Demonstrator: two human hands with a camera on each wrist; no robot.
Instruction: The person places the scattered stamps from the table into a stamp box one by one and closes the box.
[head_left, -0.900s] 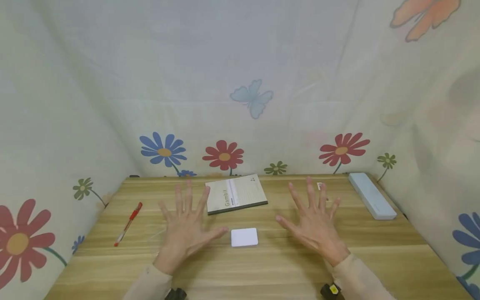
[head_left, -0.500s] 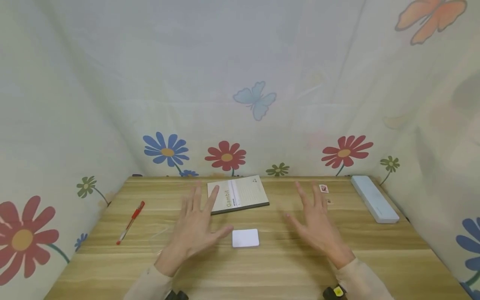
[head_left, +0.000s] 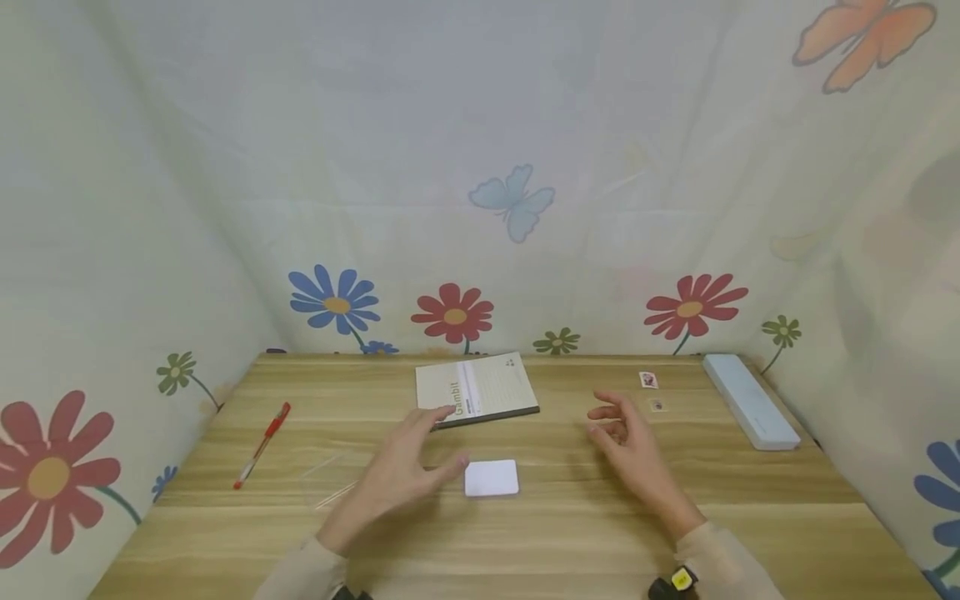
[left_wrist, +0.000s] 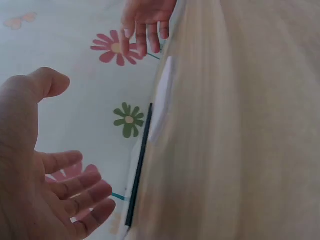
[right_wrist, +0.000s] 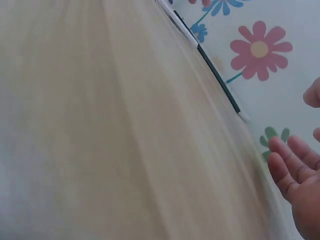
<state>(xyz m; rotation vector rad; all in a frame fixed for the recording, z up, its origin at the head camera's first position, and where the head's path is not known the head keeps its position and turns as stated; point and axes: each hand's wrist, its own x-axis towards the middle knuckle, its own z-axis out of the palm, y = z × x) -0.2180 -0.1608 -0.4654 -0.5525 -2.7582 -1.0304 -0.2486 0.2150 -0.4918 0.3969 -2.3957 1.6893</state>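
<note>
White rectangular card-like piece (head_left: 491, 478), material not determinable: lies flat on the wood-grain table (head_left: 570, 542), between the two hands, its long axis running left to right across the person's front. The bare left hand (head_left: 401, 471) is the nearer: the piece lies to its right, just off the thumb tip. The left wrist view shows that hand raised and apart from the piece. Fingers relaxed; nothing held.

The bare right hand (head_left: 628, 437) stands well apart; from it the piece lies leftward and somewhat nearer the person. Its fingers are loosely bent, grasping nothing. Two small square printed paper pieces, one (head_left: 648, 380) behind the other (head_left: 657, 406), lie beyond it.

Cream paper notebook with dark spine (head_left: 491, 389): beyond the white piece, set askew, near the left fingertips.
</note>
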